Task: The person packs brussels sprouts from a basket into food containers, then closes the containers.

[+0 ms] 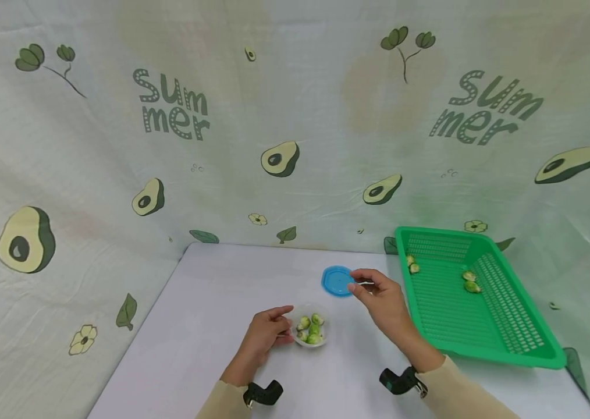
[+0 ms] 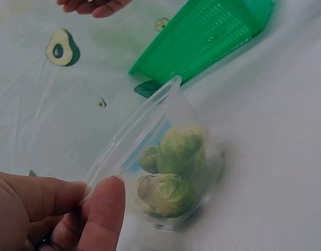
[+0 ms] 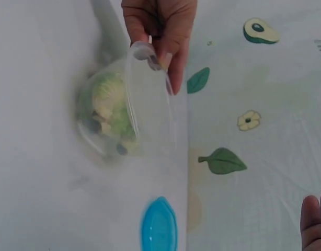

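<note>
My left hand pinches the rim of a clear plastic bowl between thumb and fingers. Several Brussels sprouts lie inside the bowl, seen through its wall in both wrist views. A blue lid lies flat on the table behind the bowl. Over the lid's right edge in the head view reaches my right hand, its thumb and fingers parted with nothing between them. In the right wrist view, the fingers of that hand show apart from the lid.
A green plastic basket stands at the right on the white table, with a few Brussels sprouts in it. A cloth printed with avocados hangs behind the table.
</note>
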Available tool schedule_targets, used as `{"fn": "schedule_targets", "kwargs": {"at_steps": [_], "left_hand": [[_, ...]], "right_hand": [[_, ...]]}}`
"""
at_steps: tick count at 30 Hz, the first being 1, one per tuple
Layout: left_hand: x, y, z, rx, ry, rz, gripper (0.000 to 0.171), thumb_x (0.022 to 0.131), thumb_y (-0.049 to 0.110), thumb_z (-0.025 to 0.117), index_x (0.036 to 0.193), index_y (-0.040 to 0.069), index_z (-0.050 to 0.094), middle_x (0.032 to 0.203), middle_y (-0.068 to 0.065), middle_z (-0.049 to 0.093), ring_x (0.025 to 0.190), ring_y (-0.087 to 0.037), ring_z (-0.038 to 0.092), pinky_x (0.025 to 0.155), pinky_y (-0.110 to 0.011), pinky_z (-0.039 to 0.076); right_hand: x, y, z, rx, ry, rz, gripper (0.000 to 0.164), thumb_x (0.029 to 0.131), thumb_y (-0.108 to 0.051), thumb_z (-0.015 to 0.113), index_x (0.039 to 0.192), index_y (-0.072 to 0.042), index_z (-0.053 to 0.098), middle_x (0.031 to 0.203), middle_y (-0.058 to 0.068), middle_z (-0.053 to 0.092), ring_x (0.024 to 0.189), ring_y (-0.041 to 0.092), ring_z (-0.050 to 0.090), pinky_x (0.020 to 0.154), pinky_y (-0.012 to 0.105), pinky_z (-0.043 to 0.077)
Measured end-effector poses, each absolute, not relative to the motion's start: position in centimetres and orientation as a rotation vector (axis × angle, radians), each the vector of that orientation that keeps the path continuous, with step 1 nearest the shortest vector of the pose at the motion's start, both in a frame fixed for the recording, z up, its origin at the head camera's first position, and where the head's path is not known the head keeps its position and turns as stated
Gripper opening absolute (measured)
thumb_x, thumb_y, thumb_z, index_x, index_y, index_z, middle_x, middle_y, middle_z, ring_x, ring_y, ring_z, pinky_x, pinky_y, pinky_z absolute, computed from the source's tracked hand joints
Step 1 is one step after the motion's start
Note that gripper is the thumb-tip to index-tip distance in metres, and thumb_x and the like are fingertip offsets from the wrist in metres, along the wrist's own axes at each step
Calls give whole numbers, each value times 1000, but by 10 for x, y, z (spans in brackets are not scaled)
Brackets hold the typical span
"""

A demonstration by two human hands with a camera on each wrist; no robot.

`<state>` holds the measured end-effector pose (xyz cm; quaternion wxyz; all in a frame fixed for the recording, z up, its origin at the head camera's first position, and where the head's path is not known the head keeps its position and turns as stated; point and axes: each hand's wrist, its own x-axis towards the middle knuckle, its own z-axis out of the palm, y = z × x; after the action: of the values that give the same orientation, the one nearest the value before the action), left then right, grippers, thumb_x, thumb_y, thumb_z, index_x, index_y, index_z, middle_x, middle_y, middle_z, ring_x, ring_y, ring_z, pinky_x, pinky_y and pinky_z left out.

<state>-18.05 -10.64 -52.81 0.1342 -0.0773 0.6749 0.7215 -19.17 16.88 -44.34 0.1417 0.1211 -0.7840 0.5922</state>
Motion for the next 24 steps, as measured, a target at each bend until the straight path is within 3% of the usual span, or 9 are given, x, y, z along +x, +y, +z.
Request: {"fn": "schedule_targets", "kwargs": {"at_steps": [8, 11, 13, 19, 22, 24], "left_hand": [[-180, -107, -529, -213, 1959, 2084, 48, 100, 2, 66, 147, -2, 59, 89, -6, 64, 77, -14, 66, 70, -30, 66], [-180, -108, -528, -210, 1960, 2082, 48, 101, 3, 65, 148, -2, 58, 91, -8, 64, 77, -15, 67, 71, -31, 66], [-179, -108, -528, -213, 1965, 2079, 48, 102, 3, 66, 149, -2, 58, 92, -8, 64, 77, -16, 67, 71, -32, 66], [-179, -105, -525, -229, 1984, 2073, 49, 100, 3, 67, 148, -3, 58, 91, -7, 64, 77, -15, 66, 69, -32, 66], [-178, -104, -523, -243, 1986, 2070, 48, 100, 3, 68, 147, -2, 59, 92, -7, 64, 77, -15, 66, 69, -31, 66], [-178, -104, -522, -251, 1987, 2068, 48, 100, 3, 68, 147, -2, 59, 91, -7, 64, 77, -14, 66, 69, -31, 66]], "right_hand": [[-202, 207, -422, 359, -2199, 1630, 23, 95, 2, 75, 117, 6, 72, 106, -20, 69, 97, -3, 64, 78, 11, 56], [-210, 228, -414, 323, -2222, 1574, 26, 97, 0, 74, 121, 7, 71, 104, -29, 66, 96, -6, 62, 76, 9, 55], [-214, 244, -409, 282, -2292, 1505, 29, 99, -6, 74, 126, 5, 70, 107, -24, 67, 95, -8, 61, 75, 10, 54], [-227, 290, -395, 160, -2564, 1289, 44, 106, -33, 67, 143, -8, 65, 130, 19, 66, 99, -8, 55, 75, 13, 51], [-239, 308, -399, 162, -2632, 1221, 48, 106, -37, 65, 146, -9, 62, 134, 21, 65, 107, 2, 57, 79, 16, 52], [-247, 317, -404, 176, -2671, 1203, 51, 107, -37, 64, 149, -8, 59, 138, 23, 63, 116, 15, 60, 85, 26, 55]]}}
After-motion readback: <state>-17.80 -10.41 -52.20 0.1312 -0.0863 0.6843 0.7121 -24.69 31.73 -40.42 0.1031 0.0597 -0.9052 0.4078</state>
